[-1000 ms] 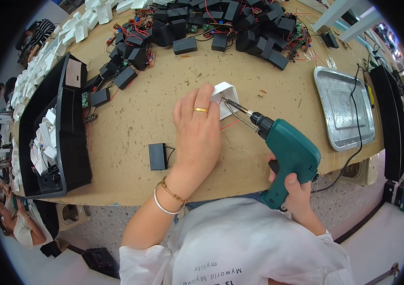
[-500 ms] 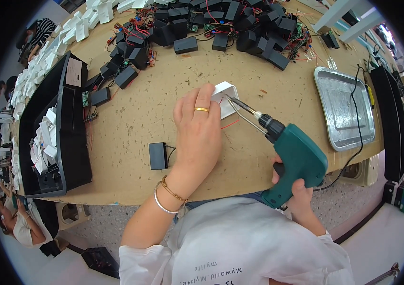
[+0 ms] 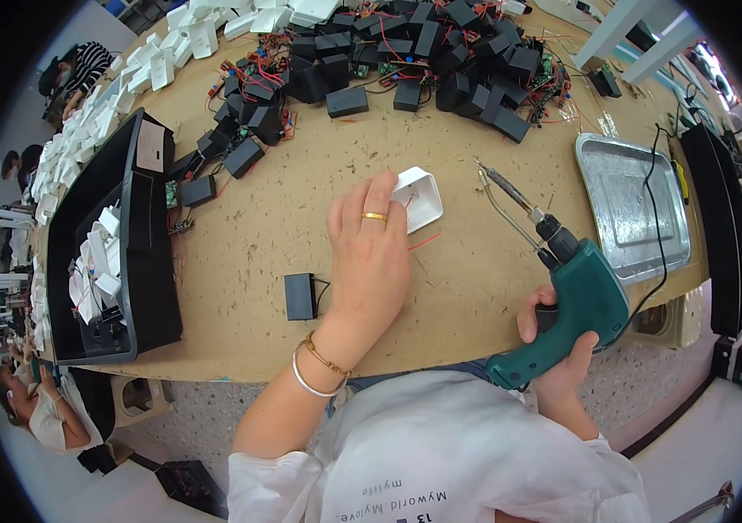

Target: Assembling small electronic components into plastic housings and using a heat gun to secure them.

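Observation:
My left hand (image 3: 369,248) is closed on a small white plastic housing (image 3: 424,202), which lies open side up on the cardboard-covered table. A red wire (image 3: 424,241) pokes out beside it. In my right hand (image 3: 558,344) is a green soldering gun (image 3: 593,292), gripped by its handle. Its metal tip and a curved feed tube point up and left, apart from the housing. Just left of my left wrist lies a black rectangular box (image 3: 300,296) with a black lead. My left fingertips are partly hidden behind the hand.
A black bin (image 3: 149,253) holding white housings stands at the left, with more white housings (image 3: 157,68) piled beyond. Black boxes with circuit boards and wires (image 3: 406,52) heap across the far side. At the right are a metal tray (image 3: 636,209) and a black cord (image 3: 654,209).
The soldering gun has drawn back to the right, its tip leaving the white housing. My left hand still holds the housing. The whole view has shifted slightly.

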The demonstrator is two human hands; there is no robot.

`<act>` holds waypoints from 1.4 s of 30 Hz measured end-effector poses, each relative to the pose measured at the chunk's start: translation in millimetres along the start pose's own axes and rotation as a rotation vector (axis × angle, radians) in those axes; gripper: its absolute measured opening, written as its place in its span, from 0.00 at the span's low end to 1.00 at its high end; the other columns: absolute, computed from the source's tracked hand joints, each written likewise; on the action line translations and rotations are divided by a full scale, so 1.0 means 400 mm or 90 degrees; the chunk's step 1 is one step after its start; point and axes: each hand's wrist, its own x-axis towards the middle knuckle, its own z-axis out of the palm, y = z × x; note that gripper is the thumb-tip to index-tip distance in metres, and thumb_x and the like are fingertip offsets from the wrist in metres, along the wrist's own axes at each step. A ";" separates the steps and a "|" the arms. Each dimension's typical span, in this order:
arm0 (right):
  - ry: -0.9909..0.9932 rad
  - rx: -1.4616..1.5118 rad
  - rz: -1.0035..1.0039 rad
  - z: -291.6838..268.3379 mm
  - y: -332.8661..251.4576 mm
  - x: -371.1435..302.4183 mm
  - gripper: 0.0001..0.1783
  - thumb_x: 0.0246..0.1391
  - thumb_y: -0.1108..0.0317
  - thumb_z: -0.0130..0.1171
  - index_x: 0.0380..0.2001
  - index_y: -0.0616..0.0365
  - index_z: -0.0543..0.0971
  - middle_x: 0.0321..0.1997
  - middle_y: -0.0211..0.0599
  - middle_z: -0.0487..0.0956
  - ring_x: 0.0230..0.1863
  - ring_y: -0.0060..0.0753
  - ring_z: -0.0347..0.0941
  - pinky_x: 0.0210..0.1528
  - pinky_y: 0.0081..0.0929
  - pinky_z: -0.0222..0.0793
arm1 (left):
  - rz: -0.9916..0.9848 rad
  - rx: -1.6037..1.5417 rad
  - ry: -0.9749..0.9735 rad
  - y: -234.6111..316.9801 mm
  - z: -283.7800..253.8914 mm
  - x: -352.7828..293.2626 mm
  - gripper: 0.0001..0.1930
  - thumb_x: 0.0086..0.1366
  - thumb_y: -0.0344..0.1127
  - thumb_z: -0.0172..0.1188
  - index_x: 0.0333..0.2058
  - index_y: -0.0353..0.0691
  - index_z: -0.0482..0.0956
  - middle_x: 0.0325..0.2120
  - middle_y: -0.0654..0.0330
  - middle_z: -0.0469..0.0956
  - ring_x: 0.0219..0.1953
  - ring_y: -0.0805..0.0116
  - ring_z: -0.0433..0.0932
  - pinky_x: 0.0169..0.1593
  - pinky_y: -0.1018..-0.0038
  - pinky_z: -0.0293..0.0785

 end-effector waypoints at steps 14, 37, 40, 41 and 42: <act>-0.031 0.010 -0.003 -0.010 -0.002 0.001 0.42 0.53 0.32 0.44 0.51 0.63 0.66 0.44 0.38 0.68 0.28 0.24 0.63 0.31 0.19 0.58 | 0.030 0.007 -0.026 0.025 -0.113 -0.009 0.04 0.52 0.29 0.62 0.25 0.38 0.76 0.37 0.59 0.76 0.43 0.57 0.73 0.44 0.69 0.70; 0.017 0.024 0.001 -0.009 0.000 -0.010 0.42 0.51 0.31 0.44 0.48 0.64 0.67 0.43 0.37 0.69 0.28 0.23 0.64 0.30 0.19 0.58 | -0.040 -0.120 -0.032 0.003 -0.018 0.018 0.05 0.56 0.27 0.57 0.30 0.34 0.72 0.47 0.54 0.71 0.43 0.51 0.69 0.45 0.61 0.66; 0.036 0.043 0.015 -0.023 -0.008 -0.027 0.44 0.50 0.29 0.45 0.48 0.64 0.67 0.43 0.37 0.69 0.28 0.23 0.64 0.29 0.18 0.58 | -0.026 -0.137 -0.063 0.029 -0.034 -0.011 0.05 0.55 0.26 0.57 0.29 0.34 0.71 0.47 0.55 0.71 0.42 0.51 0.68 0.45 0.60 0.66; 0.012 -0.007 0.010 -0.039 -0.009 -0.036 0.45 0.48 0.29 0.46 0.49 0.65 0.66 0.43 0.38 0.69 0.28 0.23 0.65 0.28 0.18 0.59 | 0.005 -0.101 -0.046 0.035 -0.035 -0.020 0.05 0.54 0.26 0.57 0.29 0.34 0.71 0.47 0.55 0.71 0.43 0.52 0.68 0.45 0.60 0.66; -0.013 -0.058 0.006 -0.049 -0.011 -0.046 0.47 0.47 0.28 0.47 0.49 0.65 0.66 0.43 0.39 0.69 0.29 0.24 0.66 0.27 0.18 0.59 | 0.001 -0.105 -0.048 0.039 -0.027 -0.025 0.05 0.54 0.26 0.57 0.29 0.34 0.71 0.47 0.55 0.71 0.43 0.52 0.68 0.45 0.60 0.66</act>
